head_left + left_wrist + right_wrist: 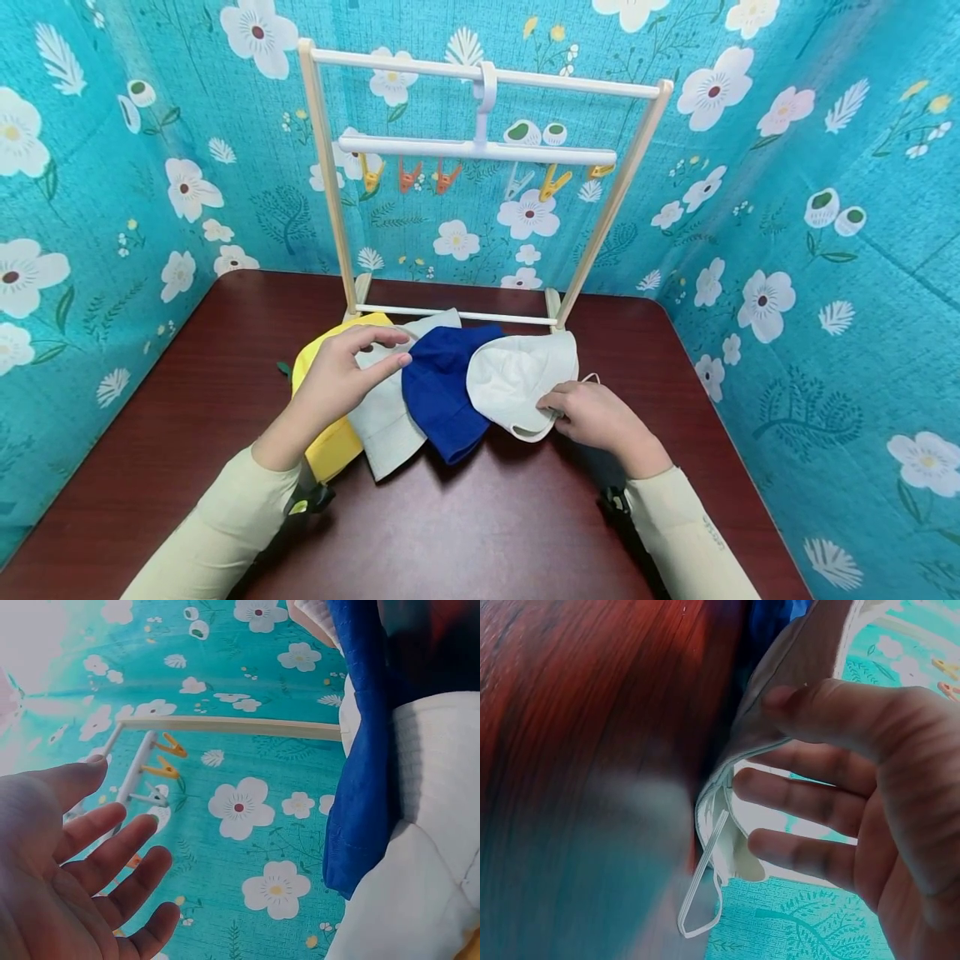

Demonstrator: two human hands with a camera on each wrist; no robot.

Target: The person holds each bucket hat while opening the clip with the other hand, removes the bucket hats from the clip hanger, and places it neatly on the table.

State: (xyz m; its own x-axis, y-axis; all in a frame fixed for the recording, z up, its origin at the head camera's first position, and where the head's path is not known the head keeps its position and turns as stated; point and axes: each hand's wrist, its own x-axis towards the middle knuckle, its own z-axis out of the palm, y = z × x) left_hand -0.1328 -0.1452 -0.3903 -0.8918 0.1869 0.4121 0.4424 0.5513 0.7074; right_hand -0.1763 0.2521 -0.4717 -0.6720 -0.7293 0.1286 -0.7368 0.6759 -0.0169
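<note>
A row of overlapping bucket-style hats lies on the table: a yellow hat [333,450], a light grey hat [390,429], a blue hat [446,392] and a cream hat [506,379] at the right end. With thumb and fingers on either side, my right hand [600,417] pinches the cream hat's brim at its near right edge. A thin white strap [697,900] hangs from that hat in the right wrist view. Above the yellow and grey hats hovers my left hand [341,371], its fingers relaxed, apart and holding nothing.
Behind the hats stands a wooden rack [324,167]. From its top bar hangs a white hanger [480,150] with several coloured clips, among them a yellow clip [553,182]. Floral teal cloth [787,333] surrounds the dark red table [465,533].
</note>
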